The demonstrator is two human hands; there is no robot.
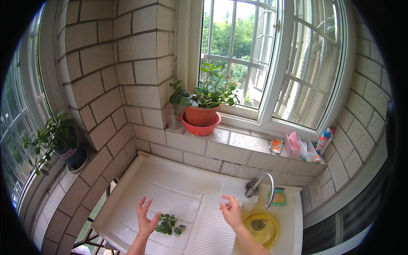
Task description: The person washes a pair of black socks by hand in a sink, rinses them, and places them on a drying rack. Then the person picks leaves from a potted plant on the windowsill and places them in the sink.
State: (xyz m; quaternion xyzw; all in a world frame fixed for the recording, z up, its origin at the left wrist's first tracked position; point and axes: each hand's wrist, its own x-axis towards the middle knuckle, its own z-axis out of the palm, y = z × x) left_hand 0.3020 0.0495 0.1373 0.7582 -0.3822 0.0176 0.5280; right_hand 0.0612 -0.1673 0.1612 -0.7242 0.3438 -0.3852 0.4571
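My left hand is raised with its fingers apart and holds nothing. Just to its right, a leafy green cutting lies on the white laundry sink's flat side. My right hand, also without anything in it, has its fingers loosely bent and apart above the ribbed washboard. Beside that forearm, a yellow translucent basin sits in the sink bowl, with something dark and rounded inside it. Over the basin curves a chrome faucet.
A green and yellow sponge lies right of the faucet. Along the tiled sill stand a terracotta-coloured potted plant in a red bowl, an orange packet, a clear plastic box and bottles. Another potted plant occupies the left ledge.
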